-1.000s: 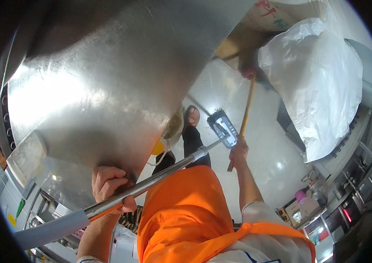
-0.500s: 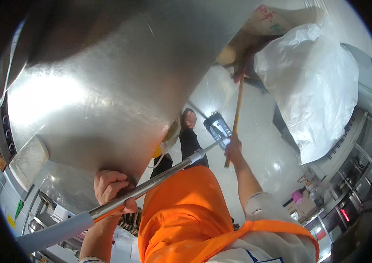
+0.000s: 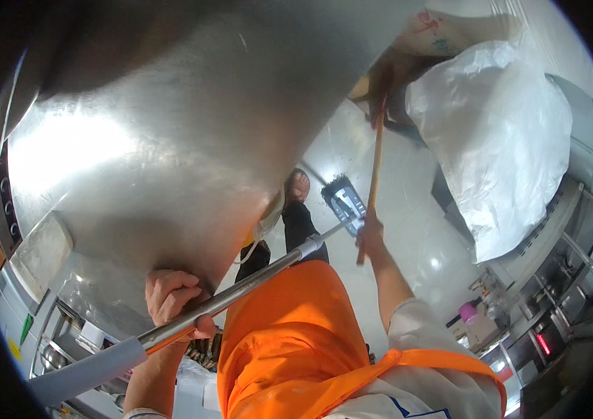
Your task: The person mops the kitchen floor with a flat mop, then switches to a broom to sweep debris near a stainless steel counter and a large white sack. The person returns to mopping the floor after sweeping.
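My left hand point(image 3: 174, 304) is closed around the metal pole point(image 3: 240, 297) of a floor brush, beside the edge of a steel table. A grey sleeve covers the pole's near end at the lower left. The pole slants away to the dark brush head point(image 3: 344, 199) with black bristles, which rests on the floor near my foot. In my right hand point(image 3: 370, 236) is a thin wooden stick point(image 3: 377, 167), gripped near its lower end. Its far end reaches a dark, shadowed area beside the white plastic sheet, where what it touches cannot be made out.
The broad steel table point(image 3: 191, 174) fills the left and top. A large white plastic sheet or bag point(image 3: 495, 140) stands at the right. My foot point(image 3: 299, 185) is on the pale floor beside the table. Metal racks point(image 3: 586, 258) line the right side, and a pale board point(image 3: 41, 255) lies at the left.
The view has shifted slightly. Both hands keep their grips, and the wooden stick has tilted a little, its far end now slightly farther away. The brush head stays on the floor.
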